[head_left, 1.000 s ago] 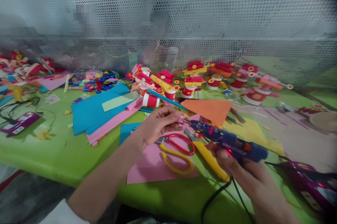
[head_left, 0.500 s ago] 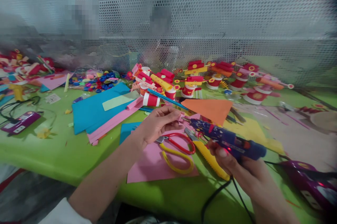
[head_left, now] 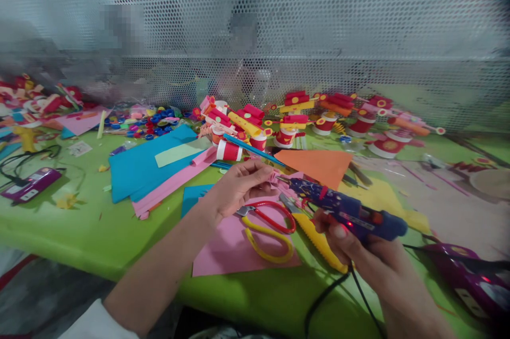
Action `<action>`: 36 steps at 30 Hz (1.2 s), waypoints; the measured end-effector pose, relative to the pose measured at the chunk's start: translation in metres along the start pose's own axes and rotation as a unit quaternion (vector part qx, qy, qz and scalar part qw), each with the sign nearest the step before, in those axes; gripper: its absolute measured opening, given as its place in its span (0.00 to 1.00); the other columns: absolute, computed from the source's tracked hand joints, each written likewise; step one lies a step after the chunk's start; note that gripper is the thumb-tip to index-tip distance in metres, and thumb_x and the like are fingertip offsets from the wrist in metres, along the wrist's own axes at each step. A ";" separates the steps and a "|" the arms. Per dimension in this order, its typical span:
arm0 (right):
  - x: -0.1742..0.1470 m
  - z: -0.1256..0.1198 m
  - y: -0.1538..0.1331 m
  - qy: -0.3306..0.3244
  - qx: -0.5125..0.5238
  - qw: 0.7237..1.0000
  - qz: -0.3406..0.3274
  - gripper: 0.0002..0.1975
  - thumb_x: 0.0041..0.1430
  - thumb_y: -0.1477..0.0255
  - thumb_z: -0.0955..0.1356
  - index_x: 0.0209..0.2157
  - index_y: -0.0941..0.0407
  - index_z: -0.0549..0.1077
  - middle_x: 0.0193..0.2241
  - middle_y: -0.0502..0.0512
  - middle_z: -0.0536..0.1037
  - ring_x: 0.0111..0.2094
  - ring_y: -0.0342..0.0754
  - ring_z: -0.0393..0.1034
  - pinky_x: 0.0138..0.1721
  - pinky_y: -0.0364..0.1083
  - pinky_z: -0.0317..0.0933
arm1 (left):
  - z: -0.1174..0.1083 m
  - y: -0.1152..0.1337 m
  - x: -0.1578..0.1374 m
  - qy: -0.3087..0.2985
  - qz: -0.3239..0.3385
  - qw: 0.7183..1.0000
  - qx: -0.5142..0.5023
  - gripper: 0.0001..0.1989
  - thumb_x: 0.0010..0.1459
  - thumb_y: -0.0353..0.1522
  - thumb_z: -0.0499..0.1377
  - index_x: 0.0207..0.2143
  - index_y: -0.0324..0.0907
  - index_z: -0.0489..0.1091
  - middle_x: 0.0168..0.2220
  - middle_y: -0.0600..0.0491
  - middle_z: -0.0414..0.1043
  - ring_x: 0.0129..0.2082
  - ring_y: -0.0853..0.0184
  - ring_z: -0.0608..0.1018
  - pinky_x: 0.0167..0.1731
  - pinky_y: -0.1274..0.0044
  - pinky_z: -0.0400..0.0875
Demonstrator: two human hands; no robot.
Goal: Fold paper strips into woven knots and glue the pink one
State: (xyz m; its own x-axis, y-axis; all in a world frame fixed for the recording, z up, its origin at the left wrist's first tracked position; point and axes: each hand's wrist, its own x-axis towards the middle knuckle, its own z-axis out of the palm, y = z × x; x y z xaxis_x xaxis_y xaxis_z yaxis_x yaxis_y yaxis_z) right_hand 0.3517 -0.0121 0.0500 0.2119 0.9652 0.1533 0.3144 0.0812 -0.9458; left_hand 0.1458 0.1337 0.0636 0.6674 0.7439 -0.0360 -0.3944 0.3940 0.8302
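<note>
- Hands: apart, both occupied. The left hand (head_left: pixel 243 188) pinches a small pink piece (head_left: pixel 274 179) between thumb and fingers; the right hand (head_left: pixel 364 256) is wrapped around a glue gun (head_left: pixel 346 211).
- Glue gun: nozzle directed at the pink piece, beside the left fingertips; contact cannot be told. A red light glows near the right thumb.
- Table (head_left: pixel 131 240): bright green, extending beneath both hands.
- Between the hands, nearer the wearer: scissors (head_left: pixel 272 232) on a pink sheet (head_left: pixel 219 262), with a yellow cutter (head_left: pixel 321 243) beside them.
- Left of the left hand: blue sheets (head_left: pixel 131 174); farther out, a purple power strip (head_left: pixel 35 186).
- Right of the right hand: a second power strip (head_left: pixel 470 283).
- Beyond the hands: an orange sheet (head_left: pixel 319 164), a tipped cup (head_left: pixel 229 151) and a row of colored cup models (head_left: pixel 285 137).
- Room: a perforated metal screen (head_left: pixel 303 9) behind the table; gray floor (head_left: pixel 75 291) below the left forearm.
</note>
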 end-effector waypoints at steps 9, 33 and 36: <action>0.013 -0.008 -0.020 -0.091 0.302 0.941 0.124 0.15 0.56 0.57 0.73 0.36 0.54 0.73 0.20 0.46 0.66 0.15 0.34 0.37 0.15 0.41 0.33 | -0.021 0.007 0.007 0.060 0.029 0.962 0.264 0.19 0.53 0.45 0.68 0.37 0.38 0.78 0.31 0.53 0.74 0.31 0.70 0.77 0.39 0.75 0.74; 0.018 0.012 -0.014 -0.089 0.268 0.954 0.102 0.13 0.55 0.65 0.75 0.31 0.58 0.70 0.16 0.45 0.64 0.17 0.38 0.53 0.18 0.41 0.43 | -0.029 0.002 -0.003 0.025 -0.010 0.810 0.586 0.24 0.52 0.40 0.66 0.51 0.43 0.77 0.31 0.51 0.76 0.27 0.64 0.74 0.30 0.76 0.65; 0.018 0.014 -0.013 -0.073 0.277 0.954 0.090 0.11 0.54 0.70 0.75 0.36 0.59 0.73 0.16 0.45 0.67 0.18 0.40 0.57 0.19 0.42 0.45 | -0.023 0.009 -0.006 0.044 0.000 0.803 0.595 0.25 0.52 0.41 0.67 0.51 0.43 0.78 0.44 0.46 0.79 0.30 0.63 0.76 0.32 0.75 0.66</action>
State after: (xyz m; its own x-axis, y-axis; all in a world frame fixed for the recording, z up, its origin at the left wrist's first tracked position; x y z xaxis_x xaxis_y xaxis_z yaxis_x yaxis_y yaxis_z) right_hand 0.3388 0.0078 0.0607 0.0727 0.9969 -0.0292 -0.2610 -0.0092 -0.9653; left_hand 0.1237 0.1454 0.0589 0.5991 0.8000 -0.0325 0.5232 -0.3604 0.7723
